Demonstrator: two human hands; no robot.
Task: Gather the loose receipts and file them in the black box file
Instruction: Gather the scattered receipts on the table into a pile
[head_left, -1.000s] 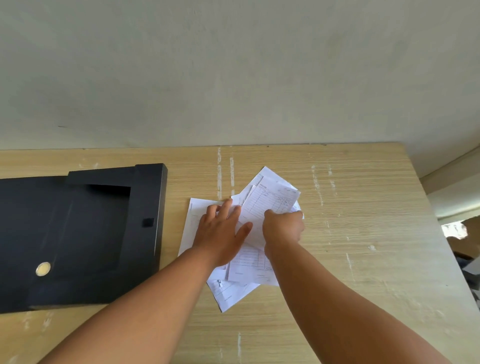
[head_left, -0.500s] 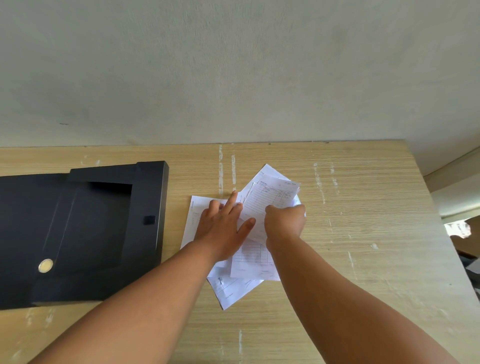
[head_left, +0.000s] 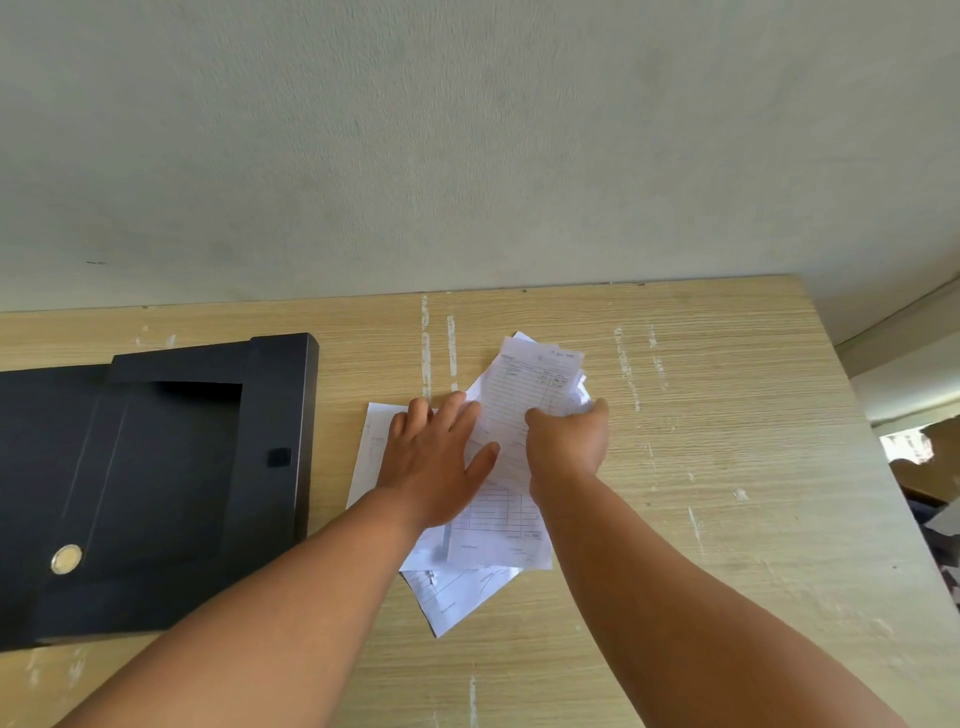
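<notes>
Currently gathering: left hand (head_left: 434, 465) lies flat and open, pressing the receipts (head_left: 498, 535) to the table (head_left: 727, 467); right hand (head_left: 569, 441) is closed, pinching the top lined slip. Pile sits right of the black box file (head_left: 156, 467), which lies open, close but apart. Best to sweep stray corners inward, square edges, then lift as one stack.

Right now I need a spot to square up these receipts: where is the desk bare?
Bare wood lies between the receipts and the desk's right edge, and behind them to the wall. Crowded: the black box file fills the left, both hands cover the pile.
</notes>
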